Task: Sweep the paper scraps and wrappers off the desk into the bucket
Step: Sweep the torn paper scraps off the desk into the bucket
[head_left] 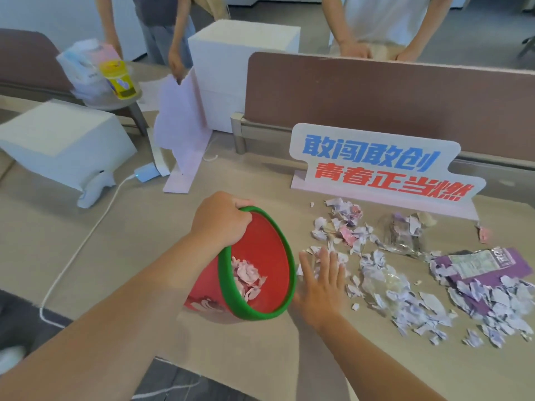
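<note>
My left hand (221,218) grips the far rim of a red bucket with a green rim (269,256), tipped on its side so its mouth faces right. Some pink and white scraps lie inside it. Flat on the desk just right of the bucket's mouth lies my right hand (321,282), fingers spread and touching a few scraps. Torn lilac and pink paper scraps (405,290) spread across the desk to the right. A clear crinkled wrapper (402,235) and a purple wrapper (486,263) lie among them.
A standing sign with blue and red characters (382,166) sits behind the scraps, in front of a brown divider (405,94). White boxes (66,140), a white cable (86,235) and a pink sheet (182,131) are at the left. Two people stand beyond the desk.
</note>
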### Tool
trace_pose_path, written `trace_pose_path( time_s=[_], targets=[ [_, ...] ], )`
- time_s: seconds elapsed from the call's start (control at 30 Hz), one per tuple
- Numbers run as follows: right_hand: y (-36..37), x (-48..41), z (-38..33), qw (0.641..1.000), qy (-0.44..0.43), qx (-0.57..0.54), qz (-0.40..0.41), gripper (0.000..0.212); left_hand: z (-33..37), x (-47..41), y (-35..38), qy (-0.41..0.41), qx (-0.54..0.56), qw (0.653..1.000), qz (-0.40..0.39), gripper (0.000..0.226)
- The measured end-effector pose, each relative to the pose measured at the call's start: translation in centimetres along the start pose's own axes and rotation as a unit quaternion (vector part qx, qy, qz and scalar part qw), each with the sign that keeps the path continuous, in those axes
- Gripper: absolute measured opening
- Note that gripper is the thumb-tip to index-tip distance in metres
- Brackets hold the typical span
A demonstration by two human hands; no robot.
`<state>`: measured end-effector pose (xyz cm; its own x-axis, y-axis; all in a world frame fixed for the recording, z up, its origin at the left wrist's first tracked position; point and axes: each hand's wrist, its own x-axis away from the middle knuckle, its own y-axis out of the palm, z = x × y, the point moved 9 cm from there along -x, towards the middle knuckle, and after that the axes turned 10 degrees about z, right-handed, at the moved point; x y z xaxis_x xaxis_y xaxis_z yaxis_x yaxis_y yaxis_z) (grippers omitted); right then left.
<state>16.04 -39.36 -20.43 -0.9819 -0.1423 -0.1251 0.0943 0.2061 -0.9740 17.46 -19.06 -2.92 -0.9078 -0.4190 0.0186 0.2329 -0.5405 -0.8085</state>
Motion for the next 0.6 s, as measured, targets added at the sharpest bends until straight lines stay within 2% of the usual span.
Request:
trace_pose_path(
  time_s=[0.17,0.37,0.43,0.6],
  targets=[
    [2.1,-4.6,1.6,0.997,-0.038,0.058,-0.017,0.077,-0.1,-1.4,-0.1,-0.055,0.024,0.998,0.022,0.036],
    [3.9,-8.8,2.9,0.996,-0.057,-0.010,-0.064,0.082,-0.6,-2.5,-0.1,-0.117,0.026,0.992,0.044,0.035],
    [4.0,-9.0,2.9,0.995,-0.066,-0.027,-0.064,0.072,-0.7,-2.4,0.0,-0.128,0.027,0.990,0.052,0.035],
    [2.2,-9.0,2.4,0.995,-0.089,-0.043,0.026,0.029,-1.2,-2.5,-0.1,-0.137,0.016,0.989,0.055,0.037]
  ],
)
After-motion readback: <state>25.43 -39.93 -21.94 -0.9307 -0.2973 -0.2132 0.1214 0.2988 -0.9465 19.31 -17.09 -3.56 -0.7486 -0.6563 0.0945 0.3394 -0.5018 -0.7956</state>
